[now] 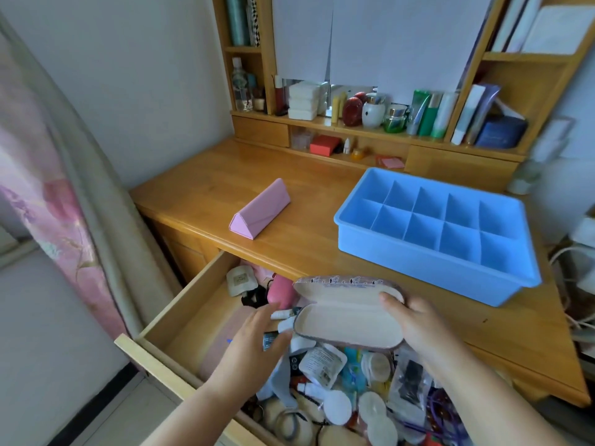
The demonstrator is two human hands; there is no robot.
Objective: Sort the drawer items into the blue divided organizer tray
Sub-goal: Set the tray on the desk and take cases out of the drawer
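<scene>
Head view: organizer tray (pixel 354 233) beyond fingertips, every compartment bare; drawer (pixel 180 310) crowded. Right hand (pixel 415 320) grips open glasses case (pixel 347 323); left hand (pixel 257 336) loose, empty beside it.

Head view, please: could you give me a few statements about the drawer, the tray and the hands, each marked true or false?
1. The blue organizer tray stands on the desk with every visible compartment empty. True.
2. The glasses case in the right hand is closed. False: its lid is hinged open, and nothing shows inside.
3. The drawer is pulled out and holds many small items. True.
4. The pink triangular case lies inside the tray. False: it lies on the desk, left of the tray and apart from it.
5. The left hand grips the glasses case. False: it hovers open over the drawer.
</scene>
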